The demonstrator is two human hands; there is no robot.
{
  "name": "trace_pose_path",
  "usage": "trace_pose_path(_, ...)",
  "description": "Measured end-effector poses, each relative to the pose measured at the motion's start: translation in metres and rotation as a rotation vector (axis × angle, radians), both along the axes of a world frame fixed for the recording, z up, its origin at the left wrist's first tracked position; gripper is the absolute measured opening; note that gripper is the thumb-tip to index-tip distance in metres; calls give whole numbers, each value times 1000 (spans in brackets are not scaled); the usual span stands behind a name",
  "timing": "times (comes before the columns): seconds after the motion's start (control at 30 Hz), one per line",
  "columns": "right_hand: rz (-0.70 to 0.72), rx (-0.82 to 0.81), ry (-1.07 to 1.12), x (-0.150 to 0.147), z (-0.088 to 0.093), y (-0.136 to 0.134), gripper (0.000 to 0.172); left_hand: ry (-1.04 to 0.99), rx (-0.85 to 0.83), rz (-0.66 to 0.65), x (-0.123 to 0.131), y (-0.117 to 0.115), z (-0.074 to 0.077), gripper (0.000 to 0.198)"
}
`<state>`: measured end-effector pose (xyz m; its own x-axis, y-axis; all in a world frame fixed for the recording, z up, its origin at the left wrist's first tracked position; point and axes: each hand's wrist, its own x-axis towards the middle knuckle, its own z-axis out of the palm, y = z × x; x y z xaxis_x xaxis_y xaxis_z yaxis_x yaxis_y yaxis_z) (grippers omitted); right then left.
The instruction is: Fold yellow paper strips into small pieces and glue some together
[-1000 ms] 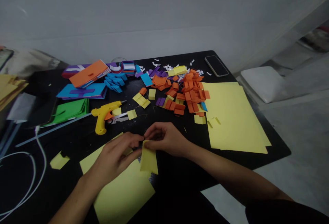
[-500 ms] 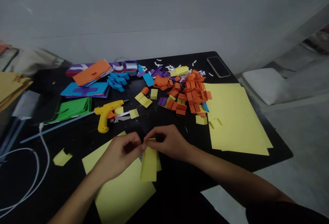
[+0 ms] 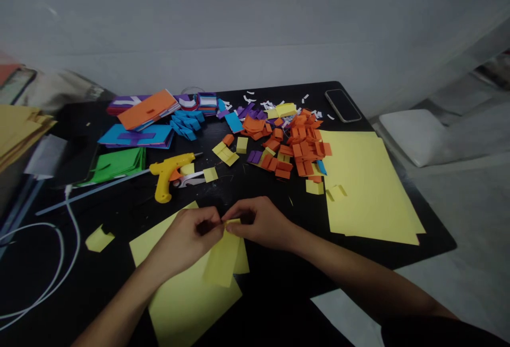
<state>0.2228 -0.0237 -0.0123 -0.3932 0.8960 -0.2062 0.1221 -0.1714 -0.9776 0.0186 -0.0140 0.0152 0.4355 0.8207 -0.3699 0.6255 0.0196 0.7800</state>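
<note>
A strip of yellow paper (image 3: 221, 259) hangs between my hands at the near middle of the table, its top end pinched. My left hand (image 3: 191, 238) closes thumb and finger on its upper left corner. Close against it, my right hand (image 3: 258, 223) pinches the same end from the right. The fingertips nearly meet and hide that edge of the paper. Another yellow piece (image 3: 241, 262) shows behind the strip. Beneath my left hand and forearm lies a large yellow sheet (image 3: 195, 304), partly covered by them.
A yellow glue gun (image 3: 165, 171) lies by scissors (image 3: 190, 179). Folded orange pieces (image 3: 305, 142) are heaped beside a yellow paper stack (image 3: 370, 193). Farther out are a phone (image 3: 343, 105), green paper (image 3: 117, 167) and blue paper (image 3: 137, 135). A white cable (image 3: 71, 230) curls at left.
The strip's lower end has swung left and looks wider now. Both hands keep their pinch at its top. The whole view has shifted slightly.
</note>
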Motion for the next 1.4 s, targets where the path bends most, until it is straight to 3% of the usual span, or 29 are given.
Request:
trace_pose_path(0.57, 44, -14, -34, 1, -4, -2, 14, 45, -16, -35, -2, 1, -1, 18)
trace_pose_path(0.97, 31, -198, 174, -1, -4, -2, 17, -76, -152, -47, -3, 5, -1, 23)
trace_pose_path(1.2, 40, -159, 111, -1, -2, -2, 13, -110, -194, -48, -4, 6, -3, 24)
trace_pose_path(1.4, 27, -204, 179, -4, -5, -3, 15, -138, -236, -45, -3, 4, -5, 21)
